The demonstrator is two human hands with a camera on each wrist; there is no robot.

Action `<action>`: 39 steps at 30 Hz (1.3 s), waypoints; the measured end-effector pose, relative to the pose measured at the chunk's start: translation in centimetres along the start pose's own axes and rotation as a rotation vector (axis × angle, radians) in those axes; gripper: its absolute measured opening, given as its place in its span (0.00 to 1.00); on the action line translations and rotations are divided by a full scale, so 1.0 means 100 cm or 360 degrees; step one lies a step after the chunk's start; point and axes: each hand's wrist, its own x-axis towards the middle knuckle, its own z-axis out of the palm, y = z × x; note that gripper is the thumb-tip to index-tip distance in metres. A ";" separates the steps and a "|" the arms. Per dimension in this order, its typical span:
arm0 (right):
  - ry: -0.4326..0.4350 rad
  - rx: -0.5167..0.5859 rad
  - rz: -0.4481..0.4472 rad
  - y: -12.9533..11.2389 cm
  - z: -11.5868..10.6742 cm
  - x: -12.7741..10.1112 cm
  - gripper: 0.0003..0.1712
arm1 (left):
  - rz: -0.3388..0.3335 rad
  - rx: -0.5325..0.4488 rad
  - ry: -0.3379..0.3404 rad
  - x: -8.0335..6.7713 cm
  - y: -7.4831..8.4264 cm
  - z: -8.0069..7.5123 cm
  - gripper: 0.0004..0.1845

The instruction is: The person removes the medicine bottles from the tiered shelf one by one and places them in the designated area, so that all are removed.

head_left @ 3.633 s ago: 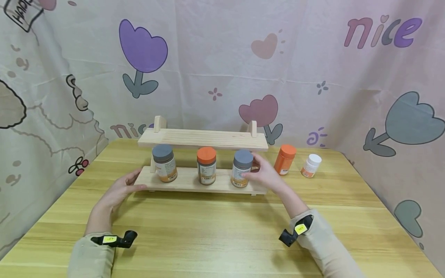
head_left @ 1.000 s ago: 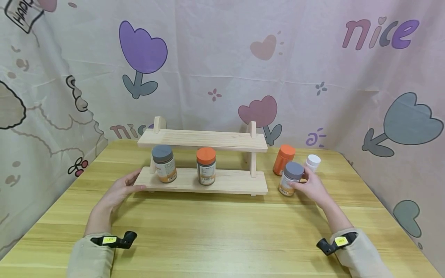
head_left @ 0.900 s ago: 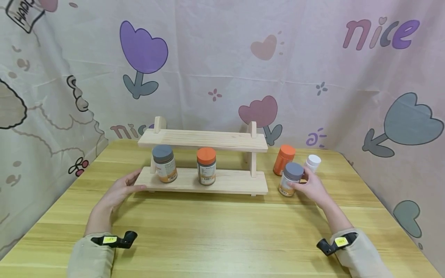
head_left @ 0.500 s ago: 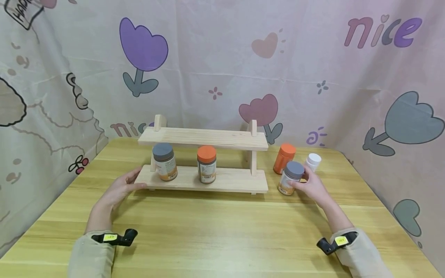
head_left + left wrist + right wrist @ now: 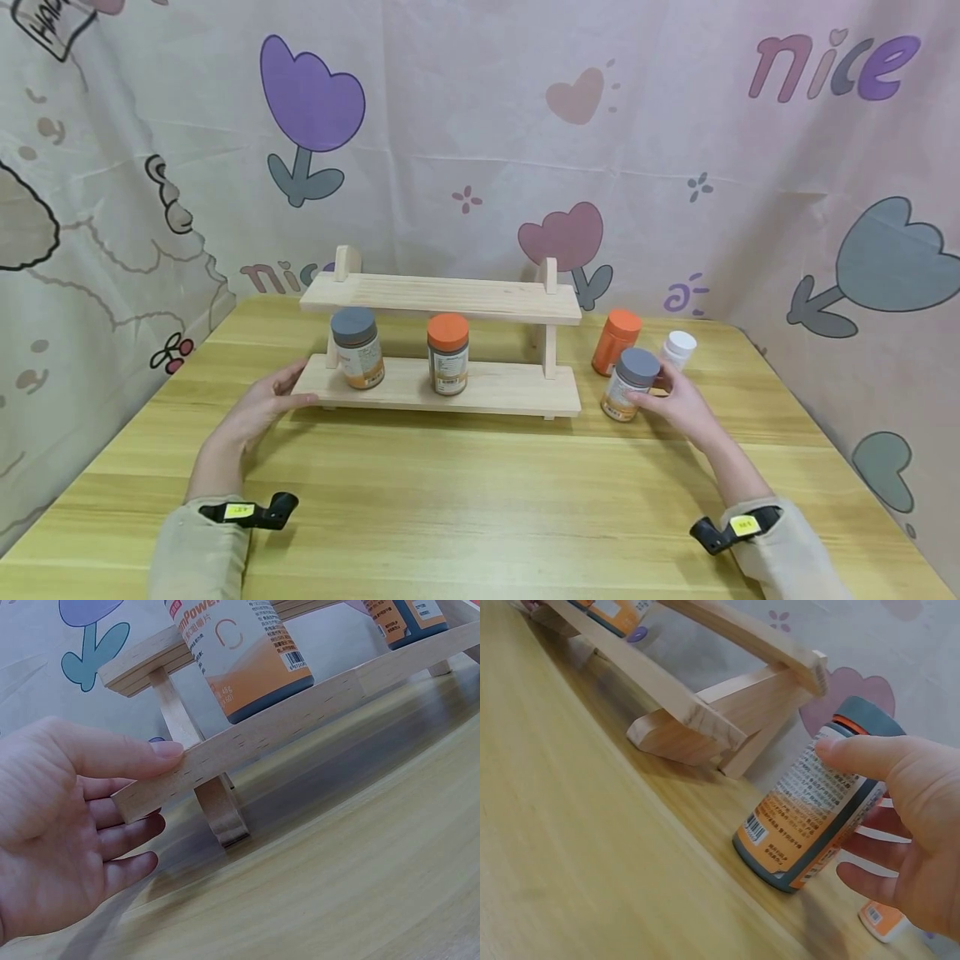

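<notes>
My right hand [image 5: 688, 410] holds a grey-capped pill bottle [image 5: 624, 393] upright at the table to the right of the two-tier wooden shelf [image 5: 517, 387]. In the right wrist view the thumb lies on the front of its label near the cap, with the fingers behind. At the shelf's left end my left hand [image 5: 56, 817] grips the lower board, thumb on its front edge and fingers behind and under it. A second grey-capped pill bottle [image 5: 360, 350] and an orange-capped pill bottle [image 5: 448, 357] stand on the lower board.
Behind the held bottle stand an orange bottle [image 5: 617, 340] and a small white-capped bottle [image 5: 678, 350]. The upper board [image 5: 442, 296] overhangs the back of the lower one. A printed cloth [image 5: 465, 100] hangs behind the wooden table [image 5: 450, 500].
My right hand has carried the grey-capped pill bottle from the lower board's right end to the table on the right, where it has stayed for about a second. The left hand has kept its place.
</notes>
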 end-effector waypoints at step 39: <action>-0.0174 0.0170 -0.0256 -0.113 0.001 0.042 0.38 | 0.0032 -0.0037 -0.0020 -0.002 0.002 0.000 0.46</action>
